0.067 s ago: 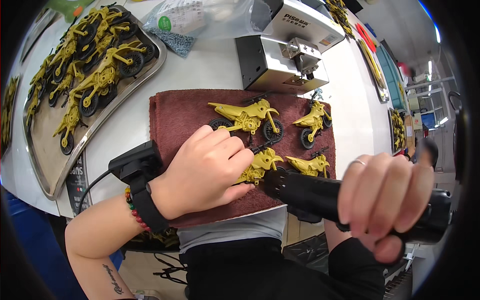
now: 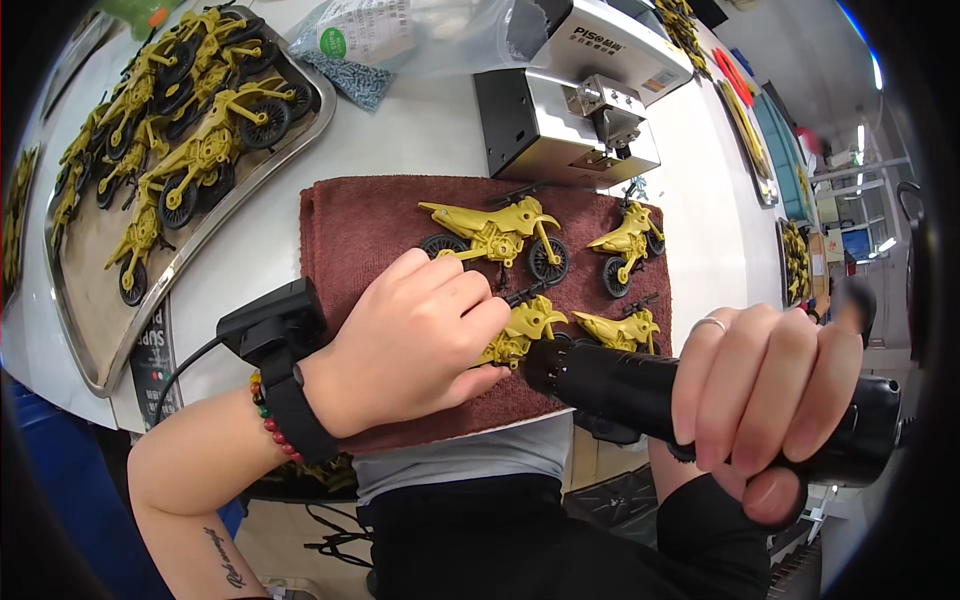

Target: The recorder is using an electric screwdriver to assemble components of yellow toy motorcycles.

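A yellow toy motorcycle (image 2: 527, 325) lies on a brown towel (image 2: 350, 225), partly hidden under my left hand (image 2: 410, 350). The fingers of that hand are curled round it and press it down. My right hand (image 2: 770, 395) is wrapped round a black electric screwdriver (image 2: 620, 388), held nearly level. Its front end meets the motorcycle's right side; the bit cannot be seen. Three more toy motorcycles rest on the towel: a large one (image 2: 495, 235) behind my left hand, another (image 2: 628, 240) at the far right, and a third (image 2: 620, 328) just beyond the screwdriver.
A metal tray (image 2: 90, 325) heaped with several yellow motorcycles stands at the left. Behind the towel sits a silver-and-black screw feeder (image 2: 550, 125), with a clear bag of small screws (image 2: 360, 85) beside it. A cabled black device (image 2: 270, 325) is strapped to my left wrist.
My right hand, blurred a moment ago, now looks sharp and has shifted slightly with the screwdriver. The left hand and the motorcycles keep their places.
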The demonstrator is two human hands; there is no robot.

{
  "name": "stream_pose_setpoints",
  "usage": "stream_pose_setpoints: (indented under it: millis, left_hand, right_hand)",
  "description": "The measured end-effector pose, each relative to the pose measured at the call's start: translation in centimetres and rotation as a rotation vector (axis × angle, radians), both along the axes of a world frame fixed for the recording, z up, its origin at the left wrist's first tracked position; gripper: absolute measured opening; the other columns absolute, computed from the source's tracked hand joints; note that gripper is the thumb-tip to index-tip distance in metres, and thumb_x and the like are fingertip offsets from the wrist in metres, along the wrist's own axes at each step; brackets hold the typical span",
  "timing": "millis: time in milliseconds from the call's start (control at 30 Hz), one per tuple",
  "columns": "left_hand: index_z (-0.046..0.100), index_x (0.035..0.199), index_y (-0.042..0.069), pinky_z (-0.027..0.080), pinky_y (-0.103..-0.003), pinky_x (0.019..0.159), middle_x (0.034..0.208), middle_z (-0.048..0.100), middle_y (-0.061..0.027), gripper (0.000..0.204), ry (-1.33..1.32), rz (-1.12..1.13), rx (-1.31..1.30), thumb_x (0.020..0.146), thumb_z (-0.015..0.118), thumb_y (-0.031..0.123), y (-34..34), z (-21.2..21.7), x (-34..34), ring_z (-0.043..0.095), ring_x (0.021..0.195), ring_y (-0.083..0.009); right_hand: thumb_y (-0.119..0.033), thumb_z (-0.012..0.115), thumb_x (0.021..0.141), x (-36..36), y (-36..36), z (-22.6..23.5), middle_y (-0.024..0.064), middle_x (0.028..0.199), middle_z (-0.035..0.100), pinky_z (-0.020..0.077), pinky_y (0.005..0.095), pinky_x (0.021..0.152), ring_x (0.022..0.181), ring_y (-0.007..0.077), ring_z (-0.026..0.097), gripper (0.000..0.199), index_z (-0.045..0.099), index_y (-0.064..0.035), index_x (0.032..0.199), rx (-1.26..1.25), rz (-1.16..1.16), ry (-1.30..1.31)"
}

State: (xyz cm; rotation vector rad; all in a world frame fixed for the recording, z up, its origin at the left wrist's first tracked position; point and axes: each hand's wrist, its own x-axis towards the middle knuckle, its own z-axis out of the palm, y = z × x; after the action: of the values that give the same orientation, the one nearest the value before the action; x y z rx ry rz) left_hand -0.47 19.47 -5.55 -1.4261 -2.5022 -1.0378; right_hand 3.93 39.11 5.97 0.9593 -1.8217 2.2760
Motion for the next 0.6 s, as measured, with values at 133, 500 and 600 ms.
stream_pose_setpoints:
  millis: [133,500,600]
  left_hand:
    - [0.064,0.088,0.010,0.040,-0.034,0.069,0.084,0.057,-0.0021,0.040,-0.019,-0.012,0.003,0.057,0.083,0.024,0.0,0.1,0.0,0.055,0.079,-0.0211]
    - [0.065,0.090,0.009,0.040,-0.033,0.069,0.084,0.057,-0.0018,0.039,-0.033,-0.013,0.013,0.059,0.083,0.024,0.0,0.0,0.0,0.054,0.079,-0.0208]
    - [0.065,0.090,0.009,0.039,-0.033,0.068,0.085,0.057,-0.0018,0.039,-0.031,-0.021,0.013,0.060,0.083,0.025,0.3,0.4,0.0,0.054,0.078,-0.0207]
  right_hand:
    - [-0.001,0.078,0.072,0.0,0.0,0.4,0.0025,0.069,0.063,0.0553,0.0267,0.058,0.058,0.0142,0.063,0.028,0.053,-0.0099,0.083,0.040,0.042,-0.004]
    - [0.006,0.078,0.067,-0.5,0.9,1.2,0.0050,0.071,0.064,0.0576,0.0289,0.062,0.062,0.0177,0.064,0.030,0.057,-0.0080,0.083,0.044,0.140,0.014]
    - [0.007,0.078,0.061,-1.7,5.1,3.4,-0.0012,0.073,0.060,0.0543,0.0241,0.074,0.068,0.0126,0.059,0.033,0.058,-0.0069,0.082,-0.090,0.272,0.240]
